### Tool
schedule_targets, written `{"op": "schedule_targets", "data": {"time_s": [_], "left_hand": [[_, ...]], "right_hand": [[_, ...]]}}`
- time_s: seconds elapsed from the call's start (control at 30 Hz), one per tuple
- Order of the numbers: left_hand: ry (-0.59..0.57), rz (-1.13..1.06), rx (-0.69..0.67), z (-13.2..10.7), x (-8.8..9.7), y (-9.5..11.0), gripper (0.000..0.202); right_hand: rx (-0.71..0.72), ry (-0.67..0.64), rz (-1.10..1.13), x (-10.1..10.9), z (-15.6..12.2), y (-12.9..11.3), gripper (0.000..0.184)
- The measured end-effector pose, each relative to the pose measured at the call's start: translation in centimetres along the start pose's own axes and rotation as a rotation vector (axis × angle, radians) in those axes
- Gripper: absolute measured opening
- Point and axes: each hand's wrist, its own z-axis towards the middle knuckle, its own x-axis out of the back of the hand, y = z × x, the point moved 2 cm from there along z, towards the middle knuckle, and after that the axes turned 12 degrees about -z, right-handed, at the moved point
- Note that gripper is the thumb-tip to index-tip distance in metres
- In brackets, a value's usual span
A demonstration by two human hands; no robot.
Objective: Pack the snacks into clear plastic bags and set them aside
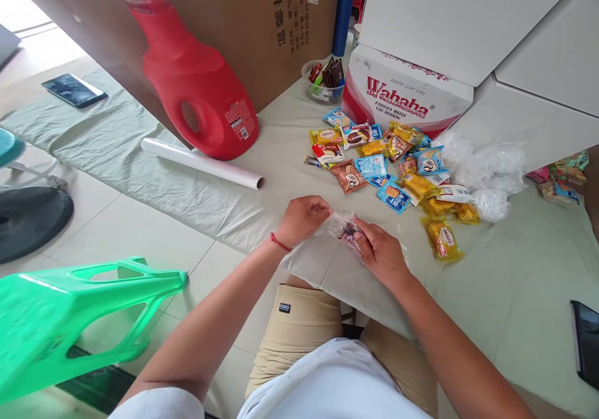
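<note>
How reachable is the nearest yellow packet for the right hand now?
Probably yes: the yellow packet lies close to the right hand, with nothing bulky between them. But that hand grips a film-wrapped item, so it would likely need to let go first.

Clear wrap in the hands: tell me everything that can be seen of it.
The wrap is thin, see-through, crinkled and shiny, and looks like plastic film. It is bunched between the hands, near the front edge of the cloth. The left hand pinches one end; the right hand holds the rest together with a small dark, reddish item. Whether the wrap fully encloses that item cannot be told, as the right hand covers part.
</note>
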Motion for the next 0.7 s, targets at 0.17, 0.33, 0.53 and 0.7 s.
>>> {"op": "schedule_targets", "data": {"time_s": [0.17, 0.33, 0.53, 0.7], "left_hand": [[0.215, -0.113, 0.071, -0.5, 2.3, -0.9, 0.026], [0.072, 0.122, -0.125, -0.5, -0.2, 1.7, 0.039], [-0.096, -0.115, -0.086, 2.5, -0.9, 2.5, 0.011], [-0.026, -0.45, 0.124, 4.1, 0.7, 0.6, 0.02]], "right_hand": [[-0.024, 0.031, 0.046, -0.2, -0.1, -0.1, 0.046], [-0.036, 0.05, 0.05, -0.2, 0.0, -0.3, 0.048], [-0.047, 0.029, 0.064, -0.2, 0.1, -0.1, 0.051], [-0.012, 0.049, 0.123, -0.1, -0.2, 0.1, 0.048]]}}
